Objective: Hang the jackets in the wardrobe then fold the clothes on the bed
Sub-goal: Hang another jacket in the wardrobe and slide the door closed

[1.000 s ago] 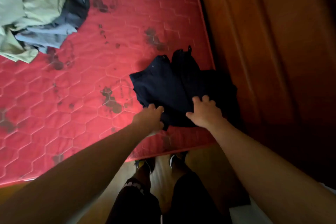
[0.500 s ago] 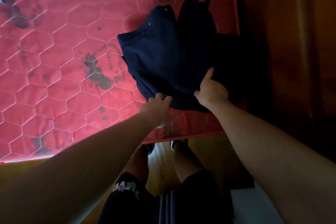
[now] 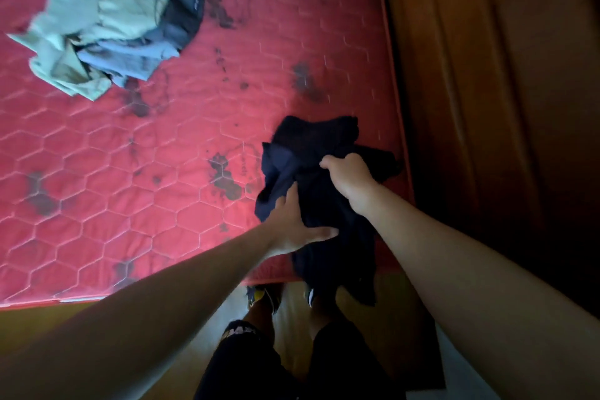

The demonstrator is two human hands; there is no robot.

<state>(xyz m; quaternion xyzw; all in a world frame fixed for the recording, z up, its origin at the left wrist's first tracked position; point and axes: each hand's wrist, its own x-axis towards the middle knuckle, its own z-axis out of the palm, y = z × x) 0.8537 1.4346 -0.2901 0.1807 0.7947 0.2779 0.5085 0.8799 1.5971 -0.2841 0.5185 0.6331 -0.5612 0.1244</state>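
A red mattress [image 3: 136,211], quilted in hexagons and marked with dark stains, fills most of the view. Along its right side a brown wooden surface [image 3: 493,114] is seen; whether it is the wardrobe cannot be told. At the far left of the mattress a loose pile of clothes [image 3: 110,26] is heaped, made up of pale green, light blue and dark grey pieces, well apart from the hands. A dark navy garment [image 3: 311,146] is bunched at the near right corner of the mattress, with its lower part hung over the edge above the floor [image 3: 45,321]. A fold near the top of the garment is gripped in the right hand [image 3: 349,177], whose fingers are curled into the cloth. The left hand [image 3: 293,224] is laid flat on the garment's left side, fingers straight and thumb spread. Below the mattress edge, the person's shoes [image 3: 263,297] are partly seen on the floor.
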